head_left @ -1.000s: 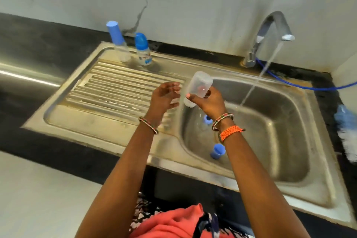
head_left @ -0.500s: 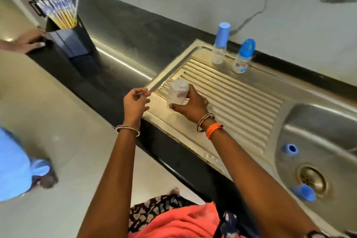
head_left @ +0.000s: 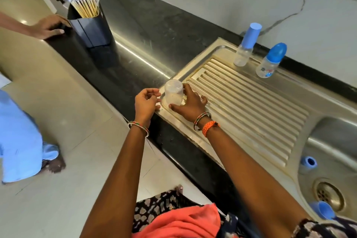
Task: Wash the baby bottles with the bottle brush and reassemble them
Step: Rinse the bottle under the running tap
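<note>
Drainboard (head_left: 251,106): right hand (head_left: 190,105) grips upturned bottle (head_left: 173,92).

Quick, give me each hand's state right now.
Left hand: loosely curled, holding nothing visible.
Right hand: grips the clear bottle, inverted on the drainboard.

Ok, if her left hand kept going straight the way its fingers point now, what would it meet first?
Probably the clear bottle body, upside down on the drainboard corner. The left hand points right at it, with the right hand just beyond.
</note>
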`<action>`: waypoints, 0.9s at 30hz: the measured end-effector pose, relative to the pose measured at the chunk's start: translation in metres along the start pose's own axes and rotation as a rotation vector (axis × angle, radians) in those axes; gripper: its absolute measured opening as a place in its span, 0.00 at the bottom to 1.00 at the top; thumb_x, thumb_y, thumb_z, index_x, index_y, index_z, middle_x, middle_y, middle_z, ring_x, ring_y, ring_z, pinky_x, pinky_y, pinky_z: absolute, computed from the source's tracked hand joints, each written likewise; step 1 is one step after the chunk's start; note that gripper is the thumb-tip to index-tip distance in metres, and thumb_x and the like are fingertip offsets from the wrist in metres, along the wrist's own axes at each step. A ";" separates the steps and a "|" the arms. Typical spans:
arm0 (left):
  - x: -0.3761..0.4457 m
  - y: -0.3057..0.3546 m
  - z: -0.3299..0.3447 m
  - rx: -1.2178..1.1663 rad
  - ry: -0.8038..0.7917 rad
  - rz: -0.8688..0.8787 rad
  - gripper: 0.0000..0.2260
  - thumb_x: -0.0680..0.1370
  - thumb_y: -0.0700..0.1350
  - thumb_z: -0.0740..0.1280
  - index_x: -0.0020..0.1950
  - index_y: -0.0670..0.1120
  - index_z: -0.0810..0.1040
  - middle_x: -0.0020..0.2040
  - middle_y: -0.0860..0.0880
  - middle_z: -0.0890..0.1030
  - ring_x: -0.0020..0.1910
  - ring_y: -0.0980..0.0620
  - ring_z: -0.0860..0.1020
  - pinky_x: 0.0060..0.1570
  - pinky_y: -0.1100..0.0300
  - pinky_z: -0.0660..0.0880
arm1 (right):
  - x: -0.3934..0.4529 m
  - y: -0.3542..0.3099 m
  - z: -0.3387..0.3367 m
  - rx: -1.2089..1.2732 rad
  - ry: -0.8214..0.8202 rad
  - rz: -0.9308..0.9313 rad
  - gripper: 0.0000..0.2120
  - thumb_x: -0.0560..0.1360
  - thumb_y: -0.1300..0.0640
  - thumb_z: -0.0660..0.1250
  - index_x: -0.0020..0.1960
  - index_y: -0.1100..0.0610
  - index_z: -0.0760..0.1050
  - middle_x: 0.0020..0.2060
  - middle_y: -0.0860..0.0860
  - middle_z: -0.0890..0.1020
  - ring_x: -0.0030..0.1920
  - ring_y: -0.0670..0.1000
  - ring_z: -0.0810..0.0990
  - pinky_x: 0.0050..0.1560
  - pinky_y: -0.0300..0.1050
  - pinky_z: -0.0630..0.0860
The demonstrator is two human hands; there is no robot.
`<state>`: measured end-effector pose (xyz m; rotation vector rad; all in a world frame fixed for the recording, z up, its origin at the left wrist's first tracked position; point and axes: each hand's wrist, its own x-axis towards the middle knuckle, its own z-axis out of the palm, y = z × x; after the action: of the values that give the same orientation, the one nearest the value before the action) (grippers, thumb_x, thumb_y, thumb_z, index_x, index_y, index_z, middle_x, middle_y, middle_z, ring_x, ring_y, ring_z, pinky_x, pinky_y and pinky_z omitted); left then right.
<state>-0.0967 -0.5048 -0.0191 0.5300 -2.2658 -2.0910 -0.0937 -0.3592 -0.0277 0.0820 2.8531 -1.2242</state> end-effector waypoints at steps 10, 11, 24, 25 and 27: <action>-0.050 0.023 0.037 -0.177 0.559 0.353 0.04 0.75 0.38 0.60 0.44 0.45 0.73 0.37 0.55 0.73 0.36 0.62 0.71 0.38 0.71 0.70 | -0.036 0.023 -0.043 0.156 0.177 -0.045 0.42 0.66 0.53 0.74 0.74 0.52 0.56 0.70 0.51 0.67 0.70 0.54 0.65 0.70 0.63 0.54; -0.059 0.030 0.049 -0.187 0.552 0.468 0.04 0.74 0.37 0.59 0.43 0.45 0.72 0.36 0.55 0.72 0.34 0.63 0.70 0.38 0.71 0.68 | -0.046 0.029 -0.058 0.184 0.286 -0.064 0.38 0.66 0.56 0.73 0.72 0.53 0.61 0.66 0.49 0.70 0.67 0.52 0.69 0.68 0.60 0.57; -0.235 -0.018 0.362 0.138 -0.761 0.394 0.02 0.75 0.45 0.63 0.44 0.51 0.75 0.38 0.47 0.79 0.36 0.52 0.74 0.40 0.52 0.73 | -0.201 0.287 -0.274 0.483 0.789 0.726 0.08 0.72 0.65 0.66 0.35 0.58 0.78 0.32 0.56 0.80 0.34 0.52 0.76 0.38 0.48 0.75; -0.241 -0.022 0.380 0.183 -0.826 0.387 0.02 0.75 0.44 0.63 0.46 0.50 0.76 0.40 0.44 0.80 0.37 0.50 0.75 0.41 0.50 0.74 | -0.207 0.302 -0.282 0.568 0.770 0.778 0.12 0.73 0.66 0.65 0.33 0.55 0.76 0.29 0.54 0.78 0.31 0.52 0.75 0.34 0.45 0.73; -0.248 -0.024 0.414 0.244 -0.895 0.364 0.03 0.76 0.41 0.65 0.47 0.46 0.77 0.45 0.38 0.82 0.40 0.43 0.79 0.46 0.45 0.76 | -0.218 0.325 -0.295 0.636 0.751 0.847 0.13 0.74 0.65 0.63 0.32 0.54 0.73 0.28 0.53 0.76 0.30 0.51 0.75 0.33 0.42 0.72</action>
<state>0.0450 -0.0427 -0.0331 -0.9597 -2.7195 -2.0894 0.1408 0.0702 -0.0479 1.8457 2.1410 -1.9972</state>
